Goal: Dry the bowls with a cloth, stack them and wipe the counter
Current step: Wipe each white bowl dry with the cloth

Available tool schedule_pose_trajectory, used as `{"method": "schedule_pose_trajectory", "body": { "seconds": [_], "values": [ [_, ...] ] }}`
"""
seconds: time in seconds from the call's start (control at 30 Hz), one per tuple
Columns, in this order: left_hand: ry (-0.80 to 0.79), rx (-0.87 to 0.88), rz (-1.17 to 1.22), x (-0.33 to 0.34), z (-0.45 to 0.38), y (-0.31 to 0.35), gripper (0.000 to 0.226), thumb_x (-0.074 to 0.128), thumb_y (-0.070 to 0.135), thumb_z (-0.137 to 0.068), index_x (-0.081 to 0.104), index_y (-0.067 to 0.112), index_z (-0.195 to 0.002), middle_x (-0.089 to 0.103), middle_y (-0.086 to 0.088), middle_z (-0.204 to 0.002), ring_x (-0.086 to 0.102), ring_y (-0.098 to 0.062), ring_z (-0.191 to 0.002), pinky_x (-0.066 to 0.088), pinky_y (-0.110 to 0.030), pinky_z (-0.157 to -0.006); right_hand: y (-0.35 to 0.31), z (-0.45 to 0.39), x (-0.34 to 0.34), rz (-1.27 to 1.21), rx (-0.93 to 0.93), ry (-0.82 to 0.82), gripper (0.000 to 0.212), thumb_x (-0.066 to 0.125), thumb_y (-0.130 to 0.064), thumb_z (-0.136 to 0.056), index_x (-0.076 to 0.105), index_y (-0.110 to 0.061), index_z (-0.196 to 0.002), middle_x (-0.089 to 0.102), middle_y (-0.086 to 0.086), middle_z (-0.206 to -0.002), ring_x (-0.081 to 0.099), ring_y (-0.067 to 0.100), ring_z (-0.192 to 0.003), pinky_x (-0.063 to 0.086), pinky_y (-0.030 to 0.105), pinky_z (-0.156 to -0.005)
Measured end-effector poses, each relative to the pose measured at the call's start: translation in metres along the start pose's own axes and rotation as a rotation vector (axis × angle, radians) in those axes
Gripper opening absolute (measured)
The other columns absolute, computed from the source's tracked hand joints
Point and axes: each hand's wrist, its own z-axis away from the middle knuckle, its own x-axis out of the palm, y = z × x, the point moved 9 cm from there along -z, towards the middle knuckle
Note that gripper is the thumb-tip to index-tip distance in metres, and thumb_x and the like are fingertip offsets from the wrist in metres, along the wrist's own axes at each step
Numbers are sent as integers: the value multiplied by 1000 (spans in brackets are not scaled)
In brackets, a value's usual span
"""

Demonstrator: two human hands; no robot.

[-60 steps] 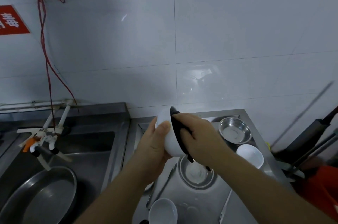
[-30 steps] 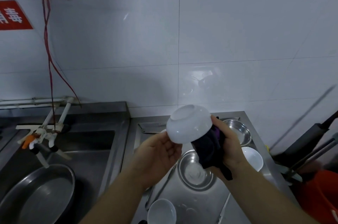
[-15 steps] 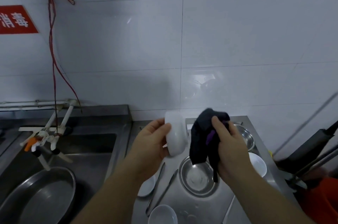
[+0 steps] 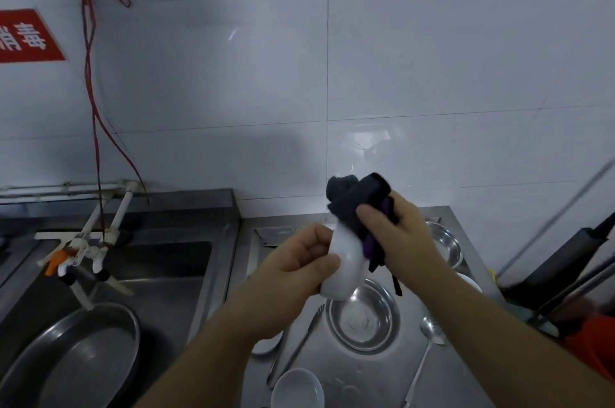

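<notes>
A: Where's the bowl being dried?

B: The white bowl (image 4: 344,261) is up in the air, on edge, above the surface (image 4: 372,371). The left hand (image 4: 299,269) grips it from its outer side, fingers curled against the back and thumb at the rim. The right hand (image 4: 397,237) has its fingers closed round a bunched dark cloth (image 4: 356,204), pressing it onto the bowl's far side and top rim.

A: How will the bowl handle?

B: I'd judge it light but hard and breakable, glazed, and slick if wet. A hold on the rim plus support behind the base looks safest; pinching only the rim while rubbing could let it twist out.

A: And the cloth?

B: Soft and floppy, with a strap hanging below the right hand. It takes any shape, so wadding it in the palm gives the firmest rub.

A: What's underneath?

B: Directly below both hands sits a steel bowl (image 4: 364,317); a fork (image 4: 299,346) lies under the left wrist, a spoon (image 4: 426,357) under the right forearm. Another white bowl (image 4: 296,389) is nearer the body, and a second steel bowl (image 4: 444,242) lies beyond the right hand. Dropping the held one would likely chip it on metal.

A: Progress?

B: Early, I'd say; nothing is stacked yet.
</notes>
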Motion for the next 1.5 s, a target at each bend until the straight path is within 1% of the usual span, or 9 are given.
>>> {"method": "schedule_pose_trajectory", "body": {
  "seconds": [0.13,0.37,0.53,0.63,0.73,0.87,1.13,1.3,1.5],
  "values": [
    [-14,45,-18,1,-1,12,30,57,17,-100,60,9,-129,71,-15,-121,68,-41,-112,61,-44,-94,33,1,0,-481,360,135,29,76,-40,-79,82,-20,-98,77,15,-103,75,27,-91,63,40,-78],
    [15,94,193,8,-5,21,24,65,26,-95,69,23,-119,73,-4,-119,70,-23,-109,59,-33,-91,63,23,16,-751,558,139,54,63,-59,-93,76,-18,-126,77,11,-110,75,30,-95,59,41,-76],
    [60,50,234,6,-9,18,37,70,22,-83,75,27,-119,73,-6,-123,72,-28,-111,61,-38,-88,73,28,18,-762,584,171,53,65,-62,-91,82,-19,-117,79,12,-110,78,31,-95,62,42,-75],
    [85,-12,288,-1,-10,19,44,64,8,-80,77,22,-120,73,-14,-125,73,-35,-111,63,-44,-83,68,21,11,-677,567,166,49,70,-57,-88,81,-20,-119,77,13,-120,76,33,-105,62,47,-89],
    [80,-84,376,-1,-9,21,50,72,26,-83,71,10,-130,73,-19,-129,72,-39,-116,64,-48,-83,64,16,6,-646,583,180,48,72,-50,-90,78,-16,-124,75,13,-126,72,34,-116,51,52,-111],
    [113,-58,347,2,-10,17,33,72,30,-84,81,23,-114,75,-14,-125,75,-33,-112,64,-41,-81,67,22,13,-693,611,215,52,71,-52,-90,77,-15,-126,77,13,-121,75,33,-102,60,44,-89],
    [162,55,140,22,-9,-8,33,62,21,-97,76,40,-120,75,-3,-128,69,-23,-123,58,-34,-100,103,44,26,-779,775,299,39,65,-56,-87,73,-22,-103,69,8,-85,68,27,-66,48,31,-56],
    [128,-96,321,6,-18,-11,44,69,17,-90,70,12,-133,71,-21,-130,70,-38,-119,61,-44,-91,99,31,-3,-642,696,348,41,73,-50,-87,78,-18,-112,72,9,-100,69,32,-85,51,41,-73],
    [77,-54,329,3,-24,-2,27,67,20,-96,77,21,-121,73,-17,-128,73,-34,-115,63,-40,-86,90,27,4,-702,698,348,41,66,-49,-92,72,-17,-117,66,12,-109,66,34,-90,49,45,-79]
  ]
}}
